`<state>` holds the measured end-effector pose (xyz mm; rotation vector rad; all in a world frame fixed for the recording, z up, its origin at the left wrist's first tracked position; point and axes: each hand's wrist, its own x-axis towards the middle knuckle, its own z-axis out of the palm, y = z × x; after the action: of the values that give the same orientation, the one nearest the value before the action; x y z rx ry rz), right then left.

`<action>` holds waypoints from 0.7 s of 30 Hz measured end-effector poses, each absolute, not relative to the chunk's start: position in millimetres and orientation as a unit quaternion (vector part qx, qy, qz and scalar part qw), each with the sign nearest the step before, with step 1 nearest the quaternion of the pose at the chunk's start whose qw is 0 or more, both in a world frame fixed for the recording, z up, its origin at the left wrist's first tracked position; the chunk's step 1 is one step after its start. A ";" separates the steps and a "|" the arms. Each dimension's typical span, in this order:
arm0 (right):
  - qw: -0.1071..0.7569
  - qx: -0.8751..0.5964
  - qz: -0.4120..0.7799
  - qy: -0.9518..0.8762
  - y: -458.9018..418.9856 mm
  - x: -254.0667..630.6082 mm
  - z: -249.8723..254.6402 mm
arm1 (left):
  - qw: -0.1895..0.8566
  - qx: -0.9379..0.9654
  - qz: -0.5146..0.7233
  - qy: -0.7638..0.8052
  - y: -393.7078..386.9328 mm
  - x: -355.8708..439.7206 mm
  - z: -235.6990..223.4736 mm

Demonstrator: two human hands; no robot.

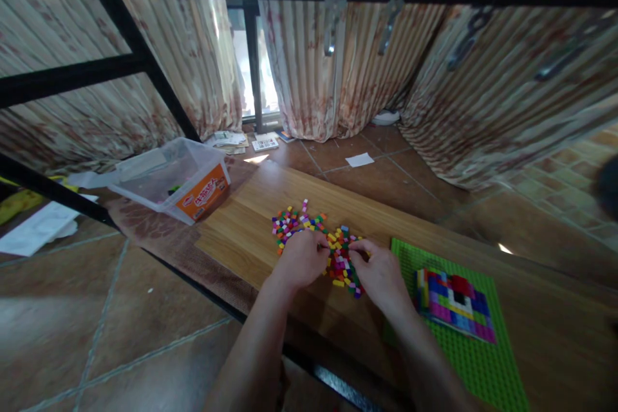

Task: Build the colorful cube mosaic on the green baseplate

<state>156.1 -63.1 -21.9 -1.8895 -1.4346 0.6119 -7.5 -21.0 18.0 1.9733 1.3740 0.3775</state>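
Loose toy building bricks (342, 261) in many colours lie in a spread pile on the wooden board. My left hand (302, 259) is at the pile's near side, its fingers curled and closed; what they hold, if anything, is hidden. At the pile's right edge my right hand (381, 273) has thumb and forefinger drawn together among the bricks, and any brick between them is too small to make out. Right of that hand lies a green baseplate (499, 309), bearing a built block of multicoloured bricks (447, 312) with red, white and black pieces on top.
The wooden board (241, 232) rests on a brown cloth (193, 257). A clear plastic bin (168, 174) with an orange label stands at the left. Black metal bars (145, 61) cross in front and above, with metal clips (392, 19) hanging down. Papers (360, 159) lie on the tiled floor near curtains.
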 end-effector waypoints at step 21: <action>0.098 -0.609 0.158 -0.771 36.8 140.1 -16.4 | 0.321 0.756 0.110 0.559 -18.2 -19.1 19.2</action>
<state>140.1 36.8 -16.4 -1.8037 -2.2805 0.4687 -19.1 -18.2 19.2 1.9874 1.4695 0.2885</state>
